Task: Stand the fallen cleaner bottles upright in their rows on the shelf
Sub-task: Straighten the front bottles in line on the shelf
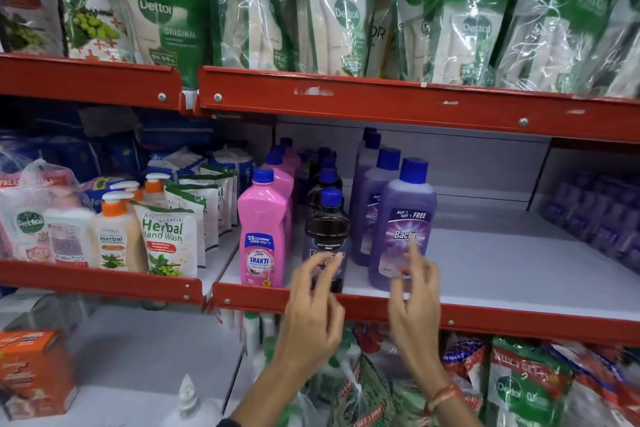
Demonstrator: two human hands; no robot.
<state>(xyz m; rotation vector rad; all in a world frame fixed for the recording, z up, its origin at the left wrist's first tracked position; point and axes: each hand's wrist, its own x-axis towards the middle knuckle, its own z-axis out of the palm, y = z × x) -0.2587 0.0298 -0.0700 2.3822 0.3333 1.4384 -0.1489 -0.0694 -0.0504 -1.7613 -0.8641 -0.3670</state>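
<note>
Left hand [313, 308] and right hand [414, 302], both open and empty, face upright dark bottle [327, 236] and purple bottle [403, 229] at 12 o'clock.

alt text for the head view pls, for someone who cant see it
Two bare hands, left hand and right hand, reach open toward upright blue-capped cleaner bottles on a red-edged shelf: pink bottle, dark bottle, purple bottle, each fronting a row.

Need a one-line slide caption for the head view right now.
Both open hands, left hand and right hand, hover before upright pink plastic bottle, dark bottle and purple bottle on red-edged shelf.
</note>
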